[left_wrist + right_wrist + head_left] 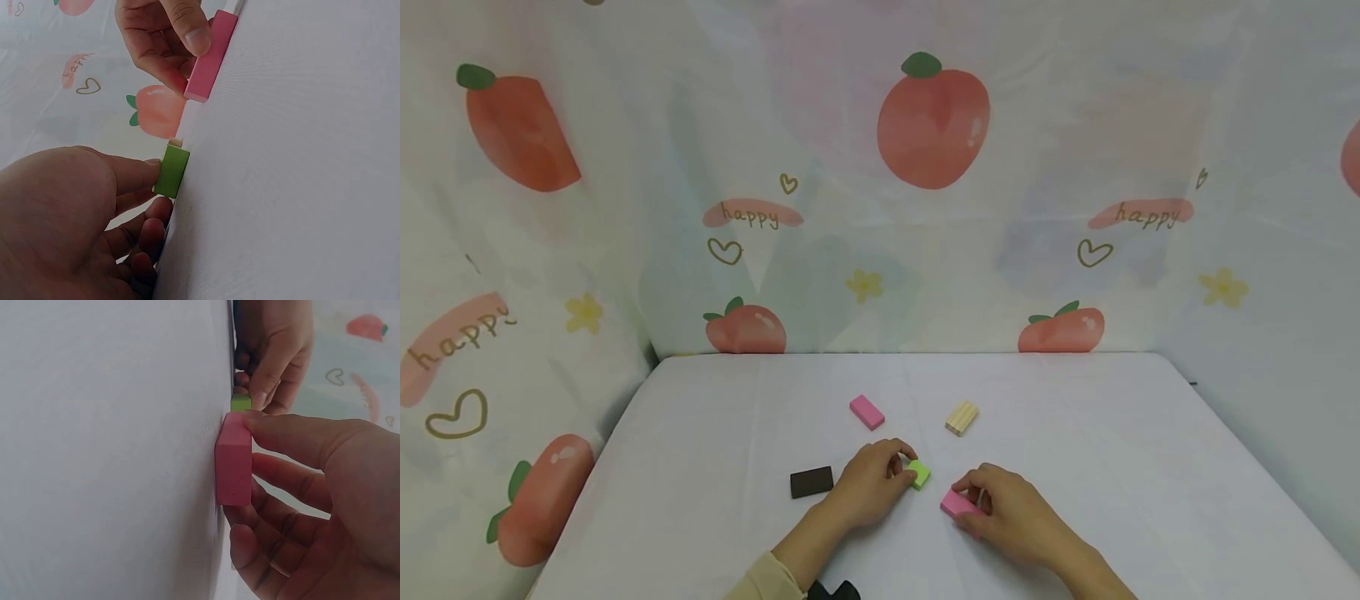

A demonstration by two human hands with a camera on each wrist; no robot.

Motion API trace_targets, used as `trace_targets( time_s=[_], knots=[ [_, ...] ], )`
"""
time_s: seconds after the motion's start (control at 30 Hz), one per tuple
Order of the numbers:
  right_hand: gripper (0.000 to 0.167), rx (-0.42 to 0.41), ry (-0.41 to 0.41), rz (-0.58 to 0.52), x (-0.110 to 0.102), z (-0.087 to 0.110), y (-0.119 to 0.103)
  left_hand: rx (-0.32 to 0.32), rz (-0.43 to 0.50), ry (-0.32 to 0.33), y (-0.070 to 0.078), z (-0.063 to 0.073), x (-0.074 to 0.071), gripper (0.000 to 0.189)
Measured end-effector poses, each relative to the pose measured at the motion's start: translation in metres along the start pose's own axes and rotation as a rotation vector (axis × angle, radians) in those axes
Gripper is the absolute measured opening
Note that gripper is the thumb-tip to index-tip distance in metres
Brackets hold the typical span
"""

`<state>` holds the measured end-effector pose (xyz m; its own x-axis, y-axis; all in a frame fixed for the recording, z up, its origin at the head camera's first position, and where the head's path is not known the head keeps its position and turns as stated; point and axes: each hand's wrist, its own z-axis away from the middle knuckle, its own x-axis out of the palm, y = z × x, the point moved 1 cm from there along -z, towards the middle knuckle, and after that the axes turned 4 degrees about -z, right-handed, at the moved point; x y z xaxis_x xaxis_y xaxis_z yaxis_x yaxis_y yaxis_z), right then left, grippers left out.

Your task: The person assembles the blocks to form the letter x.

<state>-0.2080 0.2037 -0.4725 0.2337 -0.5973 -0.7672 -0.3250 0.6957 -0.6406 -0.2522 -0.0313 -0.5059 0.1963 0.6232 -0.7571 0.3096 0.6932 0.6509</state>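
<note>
Near the middle of the table, my left hand (pixel 871 485) pinches a small lime-green block (pixel 919 474) between thumb and index finger. In the left wrist view the green block (pixel 172 171) is low at the tabletop, its long face showing. To the right, my right hand (pixel 1011 510) grips a pink rectangular block (pixel 957 504) by its sides. The right wrist view has that pink block (pixel 235 461) close against the white cloth, thumb on its near top corner and fingers along the other side. A short gap separates the two held blocks in the head view.
A black block (pixel 812 482) lies just left of my left hand. Farther back are a second pink block (pixel 867 412) and a pale wooden block (pixel 962 417) with lengthwise grooves. A black object (pixel 835 591) shows at the bottom edge. Printed curtains (pixel 835 125) stand behind the white-covered table (pixel 700 433).
</note>
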Motion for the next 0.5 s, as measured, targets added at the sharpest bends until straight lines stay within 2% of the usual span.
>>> trace_targets(
  time_s=[0.5],
  knots=[
    [0.027,0.005,0.006,0.025,0.0001,-0.0057,-0.0039,0.008,0.001,0.008,-0.0014,-0.0024,-0.0008,0.017]
  ],
)
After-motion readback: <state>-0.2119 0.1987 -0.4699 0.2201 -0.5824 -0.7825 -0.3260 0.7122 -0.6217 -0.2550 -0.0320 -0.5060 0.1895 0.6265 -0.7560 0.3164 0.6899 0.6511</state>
